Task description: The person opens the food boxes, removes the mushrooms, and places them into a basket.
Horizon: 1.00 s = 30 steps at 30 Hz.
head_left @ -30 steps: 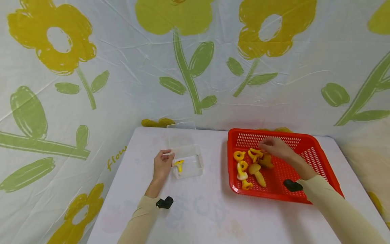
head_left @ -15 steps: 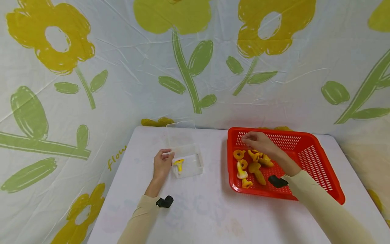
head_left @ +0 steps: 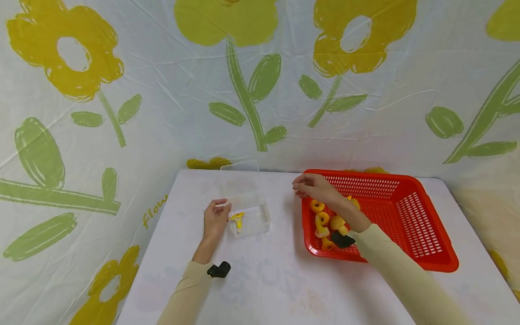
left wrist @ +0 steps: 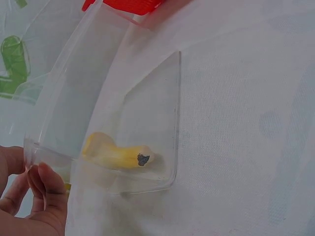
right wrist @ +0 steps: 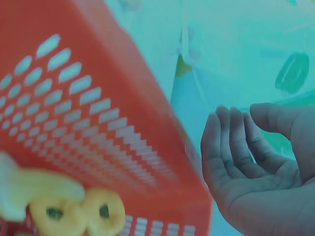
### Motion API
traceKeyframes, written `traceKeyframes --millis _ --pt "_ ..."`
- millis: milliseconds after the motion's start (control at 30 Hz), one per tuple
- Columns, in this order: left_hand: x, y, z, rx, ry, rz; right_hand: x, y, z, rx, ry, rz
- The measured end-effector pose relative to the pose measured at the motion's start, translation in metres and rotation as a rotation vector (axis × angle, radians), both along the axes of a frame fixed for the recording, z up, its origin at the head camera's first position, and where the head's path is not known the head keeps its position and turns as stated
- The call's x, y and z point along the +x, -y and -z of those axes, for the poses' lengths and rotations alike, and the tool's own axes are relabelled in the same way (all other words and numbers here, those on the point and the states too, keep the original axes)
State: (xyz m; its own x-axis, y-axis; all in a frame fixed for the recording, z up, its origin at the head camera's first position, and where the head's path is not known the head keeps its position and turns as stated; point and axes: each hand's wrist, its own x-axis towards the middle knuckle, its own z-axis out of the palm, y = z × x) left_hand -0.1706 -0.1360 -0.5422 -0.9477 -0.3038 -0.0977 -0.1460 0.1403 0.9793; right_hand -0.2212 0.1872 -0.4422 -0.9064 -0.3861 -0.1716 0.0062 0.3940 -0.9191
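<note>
My left hand (head_left: 215, 220) pinches the left edge of a clear plastic box (head_left: 260, 228) with thumb and fingers. Inside the box lies one yellow mushroom (head_left: 238, 220), its stem end marked by a dark patch (left wrist: 142, 159) in the left wrist view. The box's clear lid (head_left: 239, 180) stands raised behind it. Over the left rim of a red basket (head_left: 426, 212) hovers my right hand (head_left: 318, 188). Its fingers are loosely curved and the thumb stands apart, with nothing visible between them in the right wrist view. Several yellow mushrooms (head_left: 322, 231) lie at the basket's left, partly hidden by the right arm.
Both containers stand on a white-covered table (head_left: 260, 289), with a gap between box and basket. A white cloth with printed flowers (head_left: 256, 113) hangs behind and at the sides. Each wrist carries a small black camera mount (head_left: 219, 269).
My right hand has moved left from above the mushrooms in the basket to its left rim. My left hand stays at the box, and the mushroom in the box has not moved.
</note>
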Motion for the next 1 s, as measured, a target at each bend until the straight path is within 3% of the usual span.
traceKeyframes --millis 300,700,1000 --pt "0.002 0.001 -0.002 0.009 -0.011 -0.002 -0.002 0.037 0.006 -0.026 0.028 -0.062" --pt "0.000 0.001 0.000 0.010 -0.010 0.005 0.004 0.086 0.015 0.035 0.026 -0.198" --pt "0.000 0.001 0.001 0.030 -0.017 -0.002 0.004 0.118 0.029 0.102 0.030 -0.218"
